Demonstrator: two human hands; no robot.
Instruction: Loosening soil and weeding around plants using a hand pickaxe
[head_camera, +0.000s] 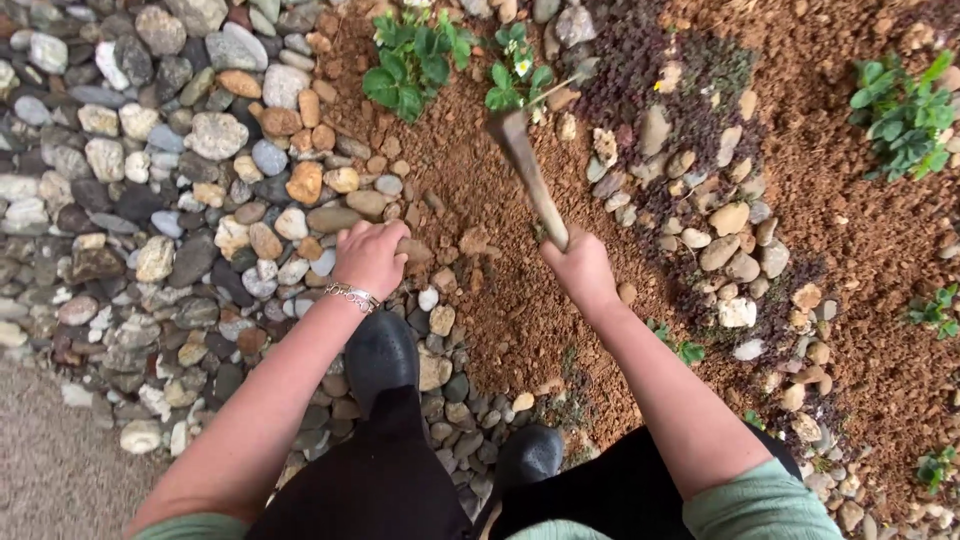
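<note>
Right hand (583, 266) closed around wooden hoe handle (533, 180) at centre frame, blade (580, 70) near strawberry plants (415, 55) above, left hand (370, 255) curled over stones (330, 215), red soil (500, 300) partly loosened, more remaining.

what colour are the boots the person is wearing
Black, glossy boots, seen best in the head view, standing on the pebbles.

I saw a garden bed outdoors: bare reddish soil (500, 300), a border of rounded stones (150, 180), small green plants (410, 60), and low purple groundcover (680, 90).
</note>
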